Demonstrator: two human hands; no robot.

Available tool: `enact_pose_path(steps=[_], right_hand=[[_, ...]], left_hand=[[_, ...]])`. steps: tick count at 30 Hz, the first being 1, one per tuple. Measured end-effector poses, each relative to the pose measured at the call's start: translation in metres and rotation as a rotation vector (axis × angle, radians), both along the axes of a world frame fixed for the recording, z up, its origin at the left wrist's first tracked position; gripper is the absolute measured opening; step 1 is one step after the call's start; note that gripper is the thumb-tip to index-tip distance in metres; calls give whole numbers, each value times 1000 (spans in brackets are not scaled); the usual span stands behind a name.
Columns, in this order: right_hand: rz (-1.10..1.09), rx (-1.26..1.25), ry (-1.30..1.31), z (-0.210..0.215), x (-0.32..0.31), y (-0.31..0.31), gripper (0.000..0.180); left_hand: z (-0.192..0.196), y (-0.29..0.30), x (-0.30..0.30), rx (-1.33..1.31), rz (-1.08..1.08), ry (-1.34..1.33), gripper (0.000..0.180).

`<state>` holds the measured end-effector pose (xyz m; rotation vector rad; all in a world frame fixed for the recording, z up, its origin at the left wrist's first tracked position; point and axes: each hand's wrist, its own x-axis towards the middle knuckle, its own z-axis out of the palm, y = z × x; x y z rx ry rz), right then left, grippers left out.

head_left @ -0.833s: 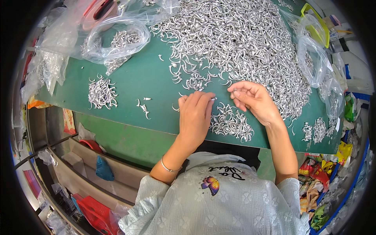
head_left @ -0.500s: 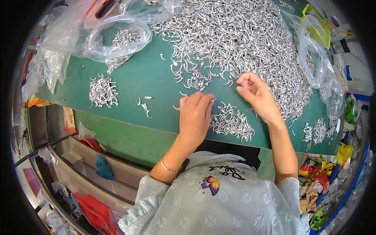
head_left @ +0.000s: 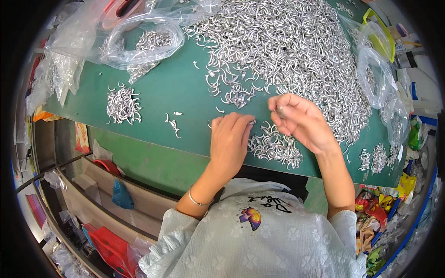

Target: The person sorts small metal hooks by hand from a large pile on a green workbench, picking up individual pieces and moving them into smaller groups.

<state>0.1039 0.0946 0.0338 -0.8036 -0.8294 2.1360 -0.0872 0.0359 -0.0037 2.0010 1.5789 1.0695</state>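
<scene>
A big heap of small curved silver metal hooks (head_left: 287,46) covers the far part of the green table (head_left: 176,92). My left hand (head_left: 229,139) lies palm down near the front edge, its fingertips pinching a hook beside a small sorted pile (head_left: 276,148). My right hand (head_left: 301,120) is raised just above that pile, thumb and fingers closed on one small hook. The two hands are close together, a little apart.
A second small pile of hooks (head_left: 121,104) and a few loose ones (head_left: 172,123) lie at the left. Clear plastic bags with hooks (head_left: 143,39) sit at the back left, more bags (head_left: 375,74) at the right. Small piles (head_left: 373,157) lie by the right edge. Bins stand under the table.
My right hand went up toward the big heap and has come back down toward the small pile with a hook. My left hand stayed almost in place.
</scene>
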Motion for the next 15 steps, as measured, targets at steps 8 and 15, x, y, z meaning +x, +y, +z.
enact_pose_path(steps=[8, 15], right_hand=[[42, 539, -658, -16, -18, 26, 8], [-27, 1184, -1057, -32, -36, 28, 9]], left_hand=[[-1, -5, -4, 0, 1, 20, 22], [-3, -6, -5, -8, 9, 26, 23]])
